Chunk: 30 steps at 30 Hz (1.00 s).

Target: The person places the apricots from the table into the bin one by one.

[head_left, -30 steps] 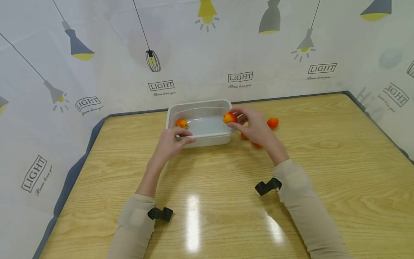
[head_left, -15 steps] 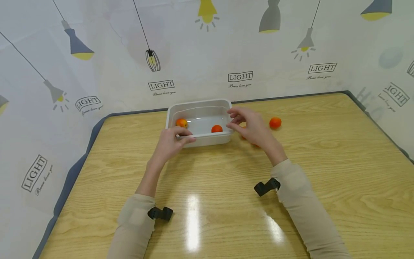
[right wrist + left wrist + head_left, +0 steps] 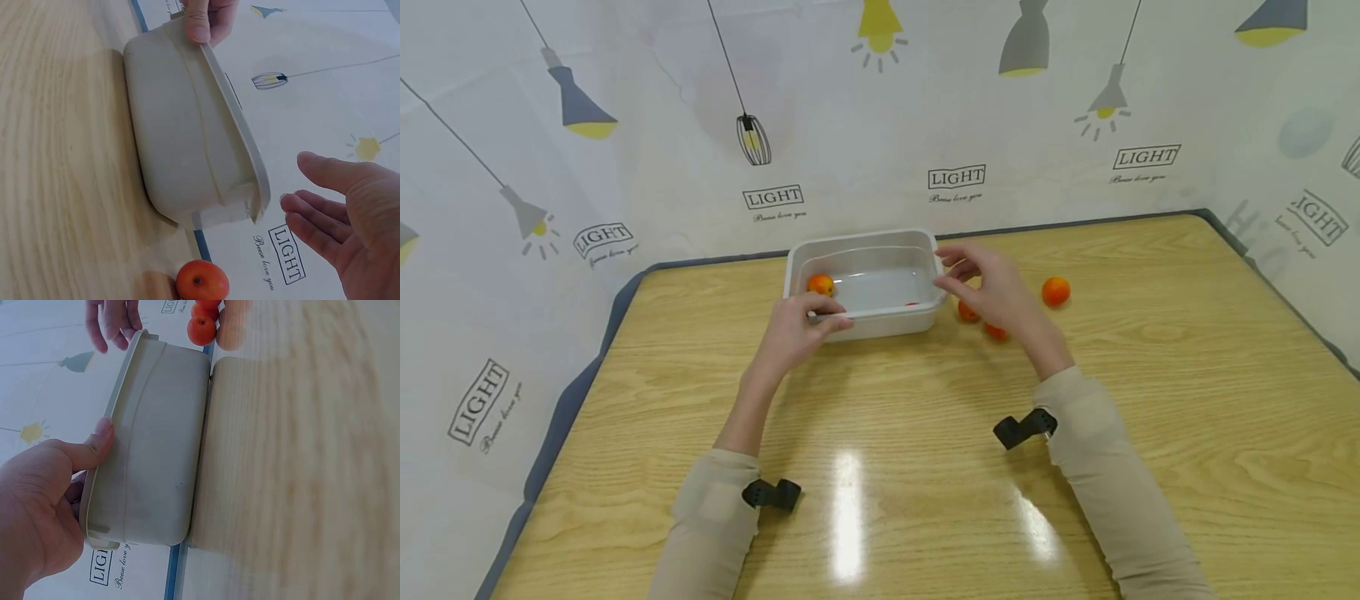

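A pale grey plastic container [image 3: 880,325] stands towards the back of the table. My left hand [image 3: 797,329] pinches its near rim at the left, the thumb [image 3: 101,439] outside and the fingers partly hidden behind the rim. Just off the container's right end, my right hand [image 3: 992,287] holds nothing, its fingers loosely bent and apart from the thumb. Inside the container, a red-yellow apple [image 3: 821,285] lies at the left; only a red sliver of another apple [image 3: 912,304] shows above the near wall.
Right of the container, two apples [image 3: 967,312] [image 3: 996,332] lie close together below my right hand. Another apple [image 3: 1056,292] rests farther right. A cloth wall printed with lamps [image 3: 880,108] rises behind the wooden table [image 3: 910,433].
My right hand has released an apple into the container and drawn back slightly right. That apple has dropped behind the near wall. The loose apple at the far right has rolled rightwards.
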### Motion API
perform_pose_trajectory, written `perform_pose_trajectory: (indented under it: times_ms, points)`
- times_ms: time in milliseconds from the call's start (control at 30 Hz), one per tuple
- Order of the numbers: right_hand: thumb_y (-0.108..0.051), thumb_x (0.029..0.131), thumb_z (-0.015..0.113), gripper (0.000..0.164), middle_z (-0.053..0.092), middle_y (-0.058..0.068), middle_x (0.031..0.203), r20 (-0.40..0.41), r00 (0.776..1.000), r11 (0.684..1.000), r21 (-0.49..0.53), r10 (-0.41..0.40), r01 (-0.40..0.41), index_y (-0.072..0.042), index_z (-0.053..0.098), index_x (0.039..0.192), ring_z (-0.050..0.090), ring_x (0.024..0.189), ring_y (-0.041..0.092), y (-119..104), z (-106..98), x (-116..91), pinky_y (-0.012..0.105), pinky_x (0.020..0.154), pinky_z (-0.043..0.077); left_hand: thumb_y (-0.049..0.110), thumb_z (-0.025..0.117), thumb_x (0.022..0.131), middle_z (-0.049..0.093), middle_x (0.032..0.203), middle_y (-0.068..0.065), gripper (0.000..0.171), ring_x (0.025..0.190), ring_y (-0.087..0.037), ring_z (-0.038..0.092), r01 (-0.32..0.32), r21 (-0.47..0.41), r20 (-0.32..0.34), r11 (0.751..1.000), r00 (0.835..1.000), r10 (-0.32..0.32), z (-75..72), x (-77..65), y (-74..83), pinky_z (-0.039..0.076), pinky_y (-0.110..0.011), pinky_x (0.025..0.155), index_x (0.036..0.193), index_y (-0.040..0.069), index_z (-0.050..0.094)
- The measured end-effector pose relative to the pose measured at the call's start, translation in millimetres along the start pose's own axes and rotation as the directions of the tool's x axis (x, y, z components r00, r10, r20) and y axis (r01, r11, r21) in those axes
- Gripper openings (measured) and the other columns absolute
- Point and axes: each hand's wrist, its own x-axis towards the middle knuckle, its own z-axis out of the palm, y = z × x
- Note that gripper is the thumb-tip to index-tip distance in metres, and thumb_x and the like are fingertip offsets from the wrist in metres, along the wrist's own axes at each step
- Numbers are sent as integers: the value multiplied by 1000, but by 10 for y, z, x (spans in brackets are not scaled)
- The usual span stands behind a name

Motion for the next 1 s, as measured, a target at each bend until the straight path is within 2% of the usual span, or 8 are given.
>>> perform_pose_trajectory:
  times_ms: [267, 500, 600, 867, 1000]
  points:
    - [-16, 95, 72, 37, 66, 18, 115, -68, 995, 998, 0, 70, -70, -1, 62, 128, 65, 98, 30, 130, -198, -38, 44, 91, 52, 16, 84, 84, 73, 87, -7, 16, 80, -19, 63, 15, -3, 9, 1000, 1000, -15, -10, -5, 13, 53, -34, 76, 89, 3, 79]
    - [-16, 96, 72, 35, 68, 19, 114, -143, 987, 997, -6, 80, -81, -1, 63, 127, 66, 98, 29, 278, -363, -77, 26, 87, 49, 17, 84, 85, 73, 88, -7, 16, 81, -20, 63, 30, 3, 17, 1000, 999, -30, -17, -10, 14, 52, -34, 75, 90, 3, 79]
    - [-18, 97, 71, 36, 68, 18, 116, -157, 983, 995, -10, 94, -97, -1, 63, 127, 65, 100, 30, 324, -423, -100, 24, 88, 48, 17, 84, 85, 73, 88, -7, 16, 81, -20, 62, 32, 3, 18, 999, 999, -32, -17, -10, 8, 52, -33, 74, 90, 3, 79]
    - [-19, 99, 68, 39, 64, 23, 122, -145, 973, 981, -47, 179, -187, 0, 60, 132, 63, 106, 37, 456, -563, -164, 46, 94, 49, 18, 84, 84, 74, 88, -6, 16, 81, -20, 62, 23, 10, 14, 1000, 1000, -23, -10, -3, 2, 51, -34, 75, 90, 4, 79]
    - [-18, 99, 67, 40, 61, 25, 125, -127, 966, 971, -48, 226, -234, 0, 58, 134, 59, 111, 40, 523, -615, -200, 51, 97, 46, 17, 84, 84, 73, 88, -7, 16, 81, -20, 62, 16, 8, 8, 1000, 1000, -16, -7, -3, 2, 51, -34, 76, 90, 4, 79]
